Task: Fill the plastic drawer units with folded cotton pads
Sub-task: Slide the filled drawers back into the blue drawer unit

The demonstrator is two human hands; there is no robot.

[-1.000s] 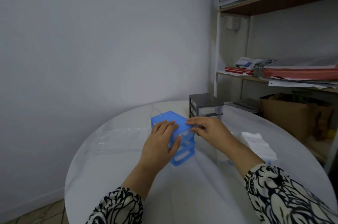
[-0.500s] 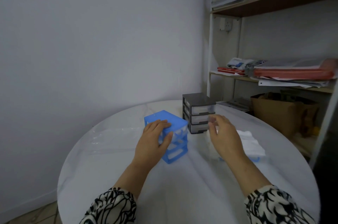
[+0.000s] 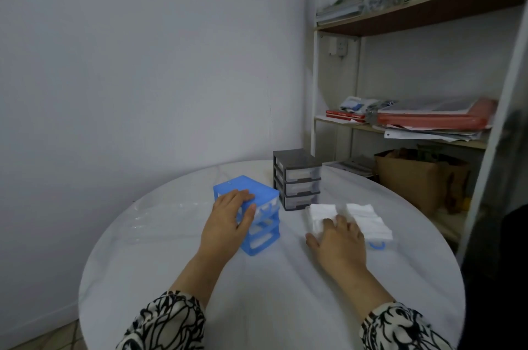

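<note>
A blue plastic drawer unit point(image 3: 258, 225) with three clear drawers stands at the middle of the round white table point(image 3: 257, 306). My left hand point(image 3: 228, 221) rests on its top, thumb against the top drawer's front. A black drawer unit point(image 3: 297, 179) with three clear drawers stands just behind it to the right. Two stacks of white folded cotton pads point(image 3: 363, 219) lie to the right of the units. My right hand point(image 3: 340, 241) lies over the near end of the left stack, fingers touching the pads; whether it grips one is hidden.
A shelf rack point(image 3: 400, 126) with papers, red folders and a brown paper bag point(image 3: 414, 181) stands right behind the table. A blue and clear item point(image 3: 377, 245) lies under the right pad stack. A bare wall is at the left.
My right hand left the blue unit's top drawer and moved right and down onto the pad stacks. The left hand stayed on the blue unit. The camera view shifted right.
</note>
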